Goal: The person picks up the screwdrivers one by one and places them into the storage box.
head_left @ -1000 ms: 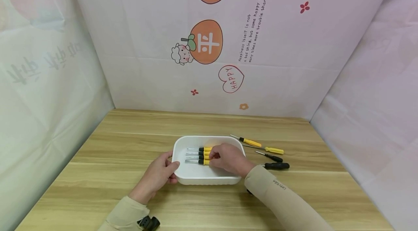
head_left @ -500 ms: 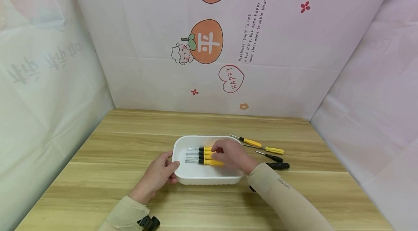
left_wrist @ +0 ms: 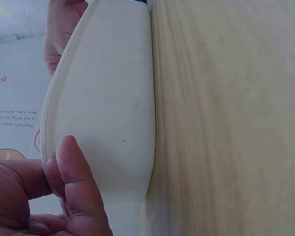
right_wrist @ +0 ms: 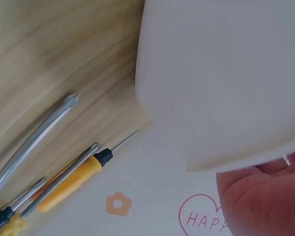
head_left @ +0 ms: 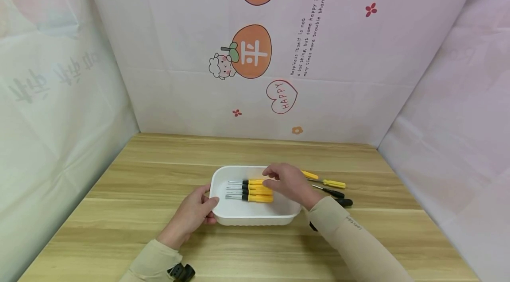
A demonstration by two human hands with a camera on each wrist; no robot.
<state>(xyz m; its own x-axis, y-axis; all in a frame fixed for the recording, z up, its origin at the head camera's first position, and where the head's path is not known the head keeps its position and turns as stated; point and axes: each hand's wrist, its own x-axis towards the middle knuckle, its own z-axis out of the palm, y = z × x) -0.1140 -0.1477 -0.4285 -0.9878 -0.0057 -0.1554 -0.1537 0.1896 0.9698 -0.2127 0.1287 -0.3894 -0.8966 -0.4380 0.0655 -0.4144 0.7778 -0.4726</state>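
Observation:
My left hand [head_left: 195, 209] grips the left end of a white plastic tray [head_left: 255, 220], thumb over the rim. The left wrist view shows its fingers on the tray's outer wall [left_wrist: 103, 98]. Inside the tray, several yellow-handled screwdrivers [head_left: 260, 198] lie side by side, tips to the left. Over the tray's right half hovers my right hand [head_left: 292, 184], its fingers loosely bent and holding nothing. Its fingertips overlap the handle ends in the head view. In the right wrist view this hand [right_wrist: 265, 201] appears beyond the tray's rim.
Right of the tray, loose screwdrivers lie on the wooden table [head_left: 171, 153]: an orange-yellow one [head_left: 310, 175] partly behind my hand, a clear yellow one [head_left: 334, 183], a small black one [head_left: 334, 193] and a thicker black one [head_left: 345, 202]. Printed cloth walls [head_left: 179, 96] enclose the table.
My right hand has let go of the front screwdriver in the tray and moved up and to the right, uncovering the handles. The left hand and tray have stayed put.

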